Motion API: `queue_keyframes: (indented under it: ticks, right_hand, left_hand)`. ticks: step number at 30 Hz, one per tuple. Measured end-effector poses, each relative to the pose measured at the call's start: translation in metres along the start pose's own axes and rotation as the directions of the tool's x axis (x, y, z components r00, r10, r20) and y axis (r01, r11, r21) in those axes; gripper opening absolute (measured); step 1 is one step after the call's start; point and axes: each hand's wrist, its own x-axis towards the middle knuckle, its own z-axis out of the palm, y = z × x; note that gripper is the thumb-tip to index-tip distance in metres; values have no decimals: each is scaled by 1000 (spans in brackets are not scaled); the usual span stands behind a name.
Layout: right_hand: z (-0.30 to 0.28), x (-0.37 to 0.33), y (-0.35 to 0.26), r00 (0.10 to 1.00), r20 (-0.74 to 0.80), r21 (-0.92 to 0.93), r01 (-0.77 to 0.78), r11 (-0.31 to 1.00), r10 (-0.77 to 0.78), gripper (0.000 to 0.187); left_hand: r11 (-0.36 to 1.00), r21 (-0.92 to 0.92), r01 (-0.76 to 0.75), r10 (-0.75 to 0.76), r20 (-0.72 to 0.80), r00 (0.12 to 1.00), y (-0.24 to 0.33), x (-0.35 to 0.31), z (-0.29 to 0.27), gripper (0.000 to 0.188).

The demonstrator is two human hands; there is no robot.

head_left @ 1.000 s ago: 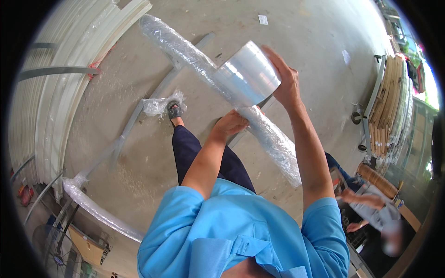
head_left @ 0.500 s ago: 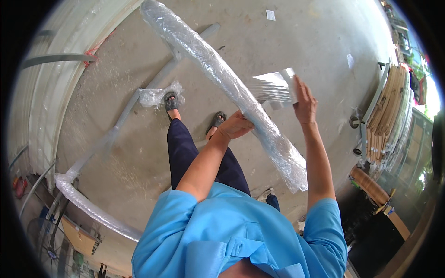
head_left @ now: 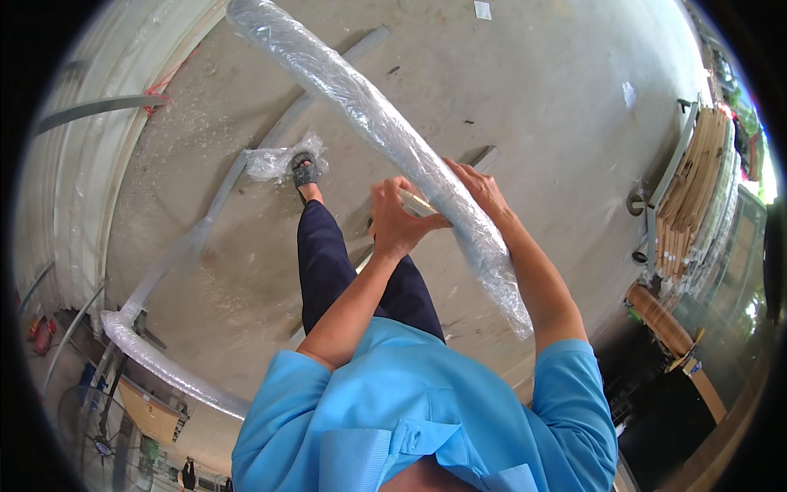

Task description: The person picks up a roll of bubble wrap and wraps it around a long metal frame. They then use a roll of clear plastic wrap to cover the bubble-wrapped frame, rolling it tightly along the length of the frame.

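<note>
A long bar [head_left: 361, 102] wrapped in clear plastic film runs slantwise in front of me, its near end close to my right forearm. On its left side, my left hand [head_left: 399, 220] curls round a roll of clear stretch film [head_left: 420, 202], of which only a shiny edge shows. My right hand [head_left: 479, 190] lies against the right side of the wrapped bar, fingers bent over its edge and thumb hidden behind it. The wrap is crinkled and glossy along the bar's whole visible length.
Grey bars [head_left: 221, 193] lie on the concrete floor at left, with crumpled film [head_left: 275, 162] by my sandalled foot. Another wrapped piece [head_left: 176, 369] curves at lower left. Long pale stock [head_left: 86, 180] lines the left side. Stacked flat boards [head_left: 693, 193] stand at right.
My right hand has let go of the film roll and moved left onto the wrapped bar. My left hand has left the bar and now holds the roll. The stretched film sheet is out of sight.
</note>
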Motion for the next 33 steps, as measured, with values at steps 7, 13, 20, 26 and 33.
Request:
queue_keyframes:
  ticks: [7,13,20,26,33]
  right_hand:
    - [2,1,-5,987,162,161,-41,986,14,60]
    - [-13,-3,-18,946,324,139,-79,987,30,61]
    - [-12,-2,-7,968,177,352,-233,907,180,50]
    - [-50,-4,-19,805,-578,394,420,818,-135,42]
    - [-43,-12,-69,899,-337,162,349,923,-281,49]
  left_hand:
    - [992,33,-122,105,316,943,-15,27,-8,101]
    - [948,-272,-165,209,138,968,-16,20,4,90]
    - [996,-86,28,-13,174,985,-1,9,-11,82]
    - [987,162,10,-45,214,976,3,14,-24,84]
    - [975,215,-46,-1,212,977,-8,11,-28,77]
